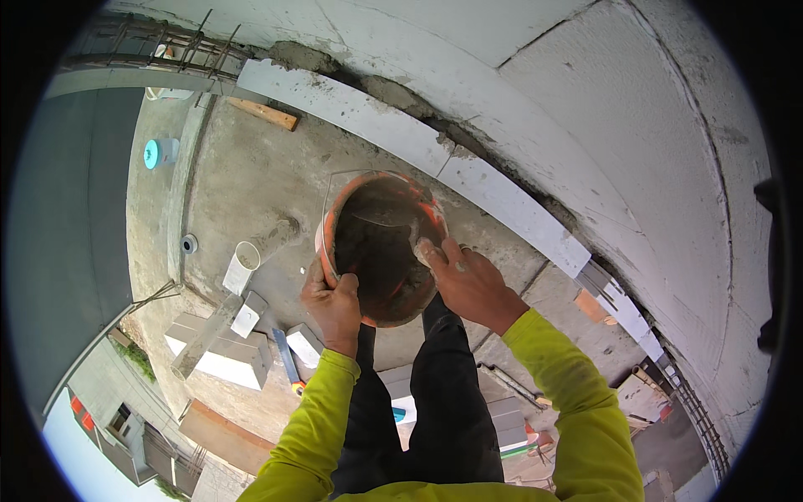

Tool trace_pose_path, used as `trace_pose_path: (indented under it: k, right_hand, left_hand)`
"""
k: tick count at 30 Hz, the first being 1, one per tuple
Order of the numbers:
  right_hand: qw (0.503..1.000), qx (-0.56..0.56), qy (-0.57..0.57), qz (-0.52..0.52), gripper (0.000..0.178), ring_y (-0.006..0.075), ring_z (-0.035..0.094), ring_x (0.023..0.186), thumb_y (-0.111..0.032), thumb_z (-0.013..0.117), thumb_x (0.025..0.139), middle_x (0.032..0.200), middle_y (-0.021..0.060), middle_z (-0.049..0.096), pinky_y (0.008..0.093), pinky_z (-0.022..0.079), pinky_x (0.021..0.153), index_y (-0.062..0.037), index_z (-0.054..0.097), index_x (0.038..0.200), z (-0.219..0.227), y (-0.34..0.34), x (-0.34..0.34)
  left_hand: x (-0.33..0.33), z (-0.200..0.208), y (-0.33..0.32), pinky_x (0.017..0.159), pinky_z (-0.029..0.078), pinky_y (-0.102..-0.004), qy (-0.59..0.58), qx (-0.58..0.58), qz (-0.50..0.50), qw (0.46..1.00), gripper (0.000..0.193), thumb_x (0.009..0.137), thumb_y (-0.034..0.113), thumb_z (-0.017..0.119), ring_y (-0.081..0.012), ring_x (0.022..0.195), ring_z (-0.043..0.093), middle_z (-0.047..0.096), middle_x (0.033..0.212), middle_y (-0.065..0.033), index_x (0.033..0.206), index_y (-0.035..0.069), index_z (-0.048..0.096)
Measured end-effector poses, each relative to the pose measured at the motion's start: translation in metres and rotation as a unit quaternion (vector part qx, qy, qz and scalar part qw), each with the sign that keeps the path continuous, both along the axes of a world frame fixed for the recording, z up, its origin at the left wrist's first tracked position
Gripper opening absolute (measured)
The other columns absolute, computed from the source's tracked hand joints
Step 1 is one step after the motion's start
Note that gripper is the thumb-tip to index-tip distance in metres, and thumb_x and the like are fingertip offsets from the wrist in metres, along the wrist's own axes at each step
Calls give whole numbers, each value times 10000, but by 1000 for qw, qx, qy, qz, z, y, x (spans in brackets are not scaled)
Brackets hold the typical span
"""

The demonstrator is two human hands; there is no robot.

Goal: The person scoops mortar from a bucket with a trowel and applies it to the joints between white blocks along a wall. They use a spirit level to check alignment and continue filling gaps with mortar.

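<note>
An orange bucket [329,238] with a thin wire handle sits in front of my legs. Dark wet mortar [376,251] lies inside it and coats its inner wall. My left hand [333,305] is closed on the near-left part of the bucket's rim. In my right hand [473,280], the fingers wrap round the handle of a trowel [427,251]. Its mortar-smeared blade reaches into the bucket near the far wall and is hard to tell from the mortar.
White blocks [519,213] form a low row along the white wall [585,142]. To the left are a pipe piece [242,261], white blocks [234,356], a handsaw [286,358] and a teal-lidded tub [159,153]. A wood piece [263,113] lies far left. Steel bars [167,42] stick out beyond.
</note>
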State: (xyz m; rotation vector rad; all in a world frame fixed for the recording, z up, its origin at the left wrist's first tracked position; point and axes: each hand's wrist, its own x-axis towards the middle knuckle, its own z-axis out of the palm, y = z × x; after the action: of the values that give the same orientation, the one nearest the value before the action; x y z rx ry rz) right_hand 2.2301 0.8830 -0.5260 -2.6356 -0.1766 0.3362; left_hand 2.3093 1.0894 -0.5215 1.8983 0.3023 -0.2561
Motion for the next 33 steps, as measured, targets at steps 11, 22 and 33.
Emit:
trace_pose_path:
  k: [11,22,33]
  right_hand:
    - [994,-92,-52,-16,529,276,674,718,-89,585,824,983,195,590,338,578,649,66,522,1326,74,19,16]
    - [978,134,109,-119,575,371,679,904,-66,652,777,993,315,649,378,563,689,123,504,1300,86,22,-11]
    - [552,744,350,-137,705,109,611,641,-204,719,917,877,40,622,271,533,571,-21,381,1508,20,91,-49]
  left_hand:
    - [31,73,1,644,438,-246,-147,41,-154,976,450,677,-8,590,-93,644,448,529,714,-24,1117,-24,685]
    - [32,135,-16,672,489,-287,-228,87,-292,925,462,645,-6,615,-163,663,588,635,778,-88,1099,-25,698]
    - [23,136,24,629,366,-186,-64,-4,-213,975,362,628,-40,566,-51,624,403,496,705,57,971,-63,677]
